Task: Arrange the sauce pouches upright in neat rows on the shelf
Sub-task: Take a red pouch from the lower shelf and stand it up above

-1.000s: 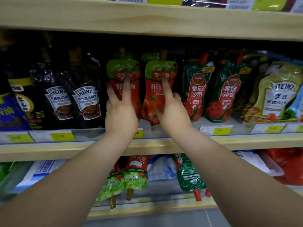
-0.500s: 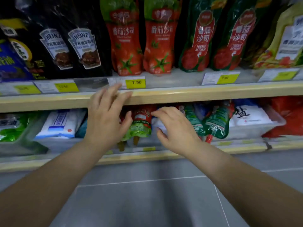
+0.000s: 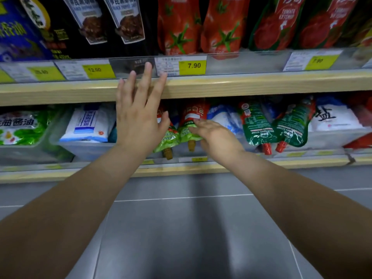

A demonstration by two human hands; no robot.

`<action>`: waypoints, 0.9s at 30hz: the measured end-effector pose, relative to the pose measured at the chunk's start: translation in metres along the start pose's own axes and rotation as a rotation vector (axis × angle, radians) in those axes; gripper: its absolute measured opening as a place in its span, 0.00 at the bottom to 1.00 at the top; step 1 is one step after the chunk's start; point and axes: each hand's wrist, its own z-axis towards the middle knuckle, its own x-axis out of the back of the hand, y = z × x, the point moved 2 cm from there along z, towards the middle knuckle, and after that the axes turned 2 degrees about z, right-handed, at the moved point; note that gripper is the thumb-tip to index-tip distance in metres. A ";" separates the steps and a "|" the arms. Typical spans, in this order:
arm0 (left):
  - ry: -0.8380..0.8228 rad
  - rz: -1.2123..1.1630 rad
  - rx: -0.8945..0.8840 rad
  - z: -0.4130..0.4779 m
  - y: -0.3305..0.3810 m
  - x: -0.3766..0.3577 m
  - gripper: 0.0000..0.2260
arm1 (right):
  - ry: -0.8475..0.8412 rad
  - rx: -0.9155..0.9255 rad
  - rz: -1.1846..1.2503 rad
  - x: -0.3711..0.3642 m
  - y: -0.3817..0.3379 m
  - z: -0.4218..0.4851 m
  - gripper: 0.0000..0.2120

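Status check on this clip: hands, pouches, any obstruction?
Left hand open, spread before the lower shelf. Right hand open, fingertips on an upside-down red-and-green pouch. Second one beside it, partly behind the left hand. Nothing gripped.

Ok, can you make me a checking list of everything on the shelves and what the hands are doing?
Surface: two wooden shelves; upper shelf edge carries yellow price tags.
Job's things: red tomato pouches stand upright on the upper shelf; red-and-green pouches and dark green pouches lie on the lower shelf, caps pointing outward and down.
Clutter: white bags and a green packet in clear bins on the lower shelf.
Hands: left hand open, fingers spread; right hand open, fingertips touching a red-and-green pouch.
Cables: nothing seen.
Surroundings: grey tiled floor.
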 end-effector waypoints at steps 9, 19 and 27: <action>-0.054 -0.074 0.036 0.000 0.005 0.008 0.33 | 0.471 0.065 0.127 0.071 -0.026 -0.028 0.12; -0.160 -0.732 0.157 0.018 0.044 0.042 0.31 | 0.602 -0.196 0.578 0.155 -0.037 -0.001 0.05; -0.159 -1.169 0.291 0.039 0.056 0.048 0.12 | 0.726 -0.139 0.804 0.202 -0.040 0.008 0.09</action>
